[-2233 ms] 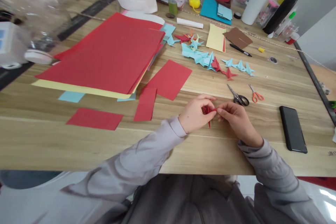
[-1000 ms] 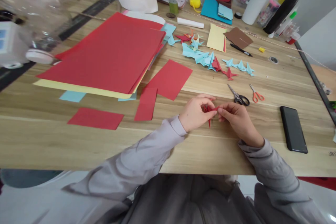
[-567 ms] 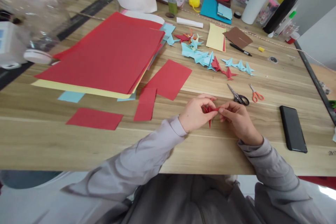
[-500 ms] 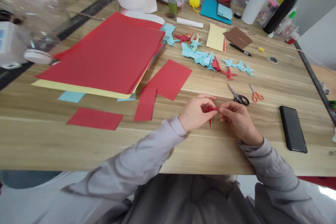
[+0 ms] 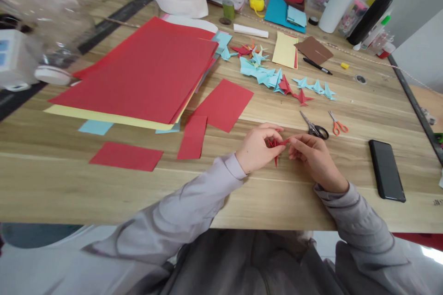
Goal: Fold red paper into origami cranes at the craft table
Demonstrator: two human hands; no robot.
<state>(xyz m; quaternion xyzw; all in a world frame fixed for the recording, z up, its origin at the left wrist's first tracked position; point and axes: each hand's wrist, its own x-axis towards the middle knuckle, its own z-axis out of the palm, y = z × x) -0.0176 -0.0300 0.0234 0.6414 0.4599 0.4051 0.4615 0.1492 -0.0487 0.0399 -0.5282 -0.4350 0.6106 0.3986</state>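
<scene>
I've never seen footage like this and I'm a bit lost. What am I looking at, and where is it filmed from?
There's no machine: a person works bare-handed, filmed by one camera worn on the head, looking forward and down. The left hand pinches a piece of folded red paper. The right hand is at its tip; whether it grips it is hard to tell. On the wooden table lie large red sheets over yellow paper, smaller red pieces, light blue origami cranes, black-handled scissors, orange-handled scissors and a smartphone.
</scene>
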